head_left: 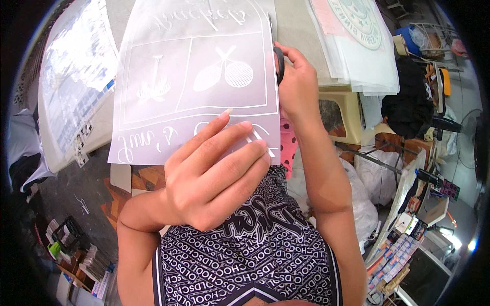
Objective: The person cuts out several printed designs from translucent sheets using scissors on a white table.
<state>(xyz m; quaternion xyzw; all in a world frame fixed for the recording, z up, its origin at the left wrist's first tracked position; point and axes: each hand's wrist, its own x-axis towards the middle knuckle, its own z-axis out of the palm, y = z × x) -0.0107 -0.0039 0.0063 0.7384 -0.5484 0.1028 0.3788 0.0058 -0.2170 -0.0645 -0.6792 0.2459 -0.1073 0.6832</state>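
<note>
A lilac-grey printed sheet (168,56) lies over the table's near edge, its white line drawings and lettering upside down or mirrored to me. My left hand (219,173) reaches across the sheet's near right corner, several fingers on top and the thumb hidden; it appears to grip the sheet there. At the sheet's right edge, my right hand (296,81) is closed around scissors. The black handle loop of the scissors (279,65) shows beside the fingers, and a thin blade runs away from me along the edge. How far the blades are apart cannot be seen.
Glossy clear sheeting (76,61) covers the table's left side. Stacked white sheets with a green round print (357,46) overhang its right edge. A cream plastic stool (349,120) stands below them. Plastic bags (377,176) lie right of me, near a shelf of small boxes (390,265).
</note>
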